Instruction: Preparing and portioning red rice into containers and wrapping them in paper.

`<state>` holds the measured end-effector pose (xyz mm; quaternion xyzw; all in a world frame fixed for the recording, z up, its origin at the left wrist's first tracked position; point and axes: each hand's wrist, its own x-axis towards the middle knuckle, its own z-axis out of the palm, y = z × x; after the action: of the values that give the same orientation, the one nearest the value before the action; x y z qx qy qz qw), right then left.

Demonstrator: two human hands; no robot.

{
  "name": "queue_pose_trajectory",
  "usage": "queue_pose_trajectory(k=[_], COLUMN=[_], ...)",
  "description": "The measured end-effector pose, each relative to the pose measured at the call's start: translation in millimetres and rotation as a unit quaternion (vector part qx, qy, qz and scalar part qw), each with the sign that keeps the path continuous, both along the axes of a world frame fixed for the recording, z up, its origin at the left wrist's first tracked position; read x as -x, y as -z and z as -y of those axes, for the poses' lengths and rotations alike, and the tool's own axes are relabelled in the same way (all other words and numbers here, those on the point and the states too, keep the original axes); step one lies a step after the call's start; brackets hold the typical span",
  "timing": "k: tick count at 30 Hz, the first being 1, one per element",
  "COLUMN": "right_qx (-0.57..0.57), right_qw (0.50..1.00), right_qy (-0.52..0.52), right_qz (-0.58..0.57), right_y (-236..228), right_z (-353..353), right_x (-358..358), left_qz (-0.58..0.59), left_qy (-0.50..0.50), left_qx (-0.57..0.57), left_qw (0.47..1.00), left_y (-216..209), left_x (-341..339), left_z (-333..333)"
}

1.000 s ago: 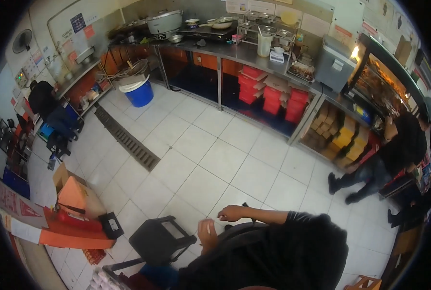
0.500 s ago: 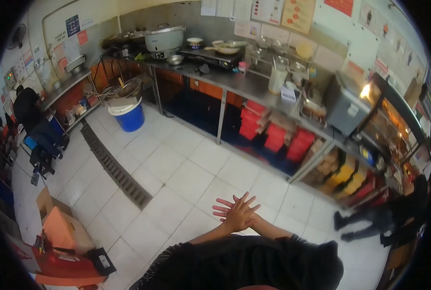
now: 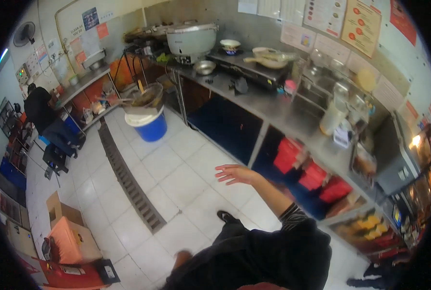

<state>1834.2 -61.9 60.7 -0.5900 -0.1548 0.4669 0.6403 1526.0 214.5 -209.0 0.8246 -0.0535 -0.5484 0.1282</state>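
My right hand (image 3: 236, 174) reaches out over the white tiled floor (image 3: 169, 164), short of the steel counter. Its fingers are stretched out and hold nothing. My left hand (image 3: 182, 258) is low beside my dark clothing, small and blurred, with its fingers hidden from sight. On the counter (image 3: 254, 99), across from my right hand, stand a large grey rice cooker (image 3: 192, 41), a metal bowl (image 3: 204, 67) and a black stove (image 3: 247, 67) with a pan (image 3: 271, 60) on top. Red boxes (image 3: 289, 155) are stacked underneath.
A blue bucket (image 3: 150, 129) with a wire strainer (image 3: 148, 99) over it stands ahead. A drain grate (image 3: 128, 183) crosses the floor. Cardboard boxes (image 3: 68, 217) are at the left. Another person (image 3: 41, 111) works at the far-left counter; dark-clothed legs (image 3: 377, 278) show at lower right.
My two hands, pressed together before, have come apart. The right one has moved forward, and the left has dropped to my side. My foot now shows, and the view has turned left.
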Motion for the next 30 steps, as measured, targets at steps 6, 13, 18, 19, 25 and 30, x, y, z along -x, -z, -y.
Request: queue_pose_trajectory(k=[6, 13, 18, 19, 25, 30], right_qx=[0.444, 0.462, 0.551, 0.562, 0.075, -0.091], right_qw=[0.722, 0.635, 0.571, 0.517, 0.807, 0.772], right_qy=[0.101, 0.188, 0.227, 0.135, -0.088, -0.515], right_qz=[0.520, 0.590, 0.564, 0.632, 0.579, 0.360], right_y=[73.6, 92.8, 111.1, 107.5, 187.7, 285.9], right_z=[-1.5, 9.8, 24.3, -32.5, -124.1, -154.9], right_x=[-330.3, -558.5, -620.6, -592.1, -358.3, -8.4], left_qz=[0.033, 0.046, 0.070, 0.072, 0.169, 0.427], left_qy=[-0.105, -0.199, -0.257, -0.326, -0.759, -0.783], left_qx=[-0.012, 0.003, 0.026, -0.003, -0.126, -0.139], left_qw=[0.994, 0.979, 0.964, 0.943, 0.616, 0.429], left_y=[-25.1, -31.1, -26.4, -35.1, -31.0, -145.5], left_x=[-142.8, -235.1, -228.8, -184.8, -36.1, -59.1], left_z=[-25.8, -19.9, -2.5, -1.5, 176.7, 217.1])
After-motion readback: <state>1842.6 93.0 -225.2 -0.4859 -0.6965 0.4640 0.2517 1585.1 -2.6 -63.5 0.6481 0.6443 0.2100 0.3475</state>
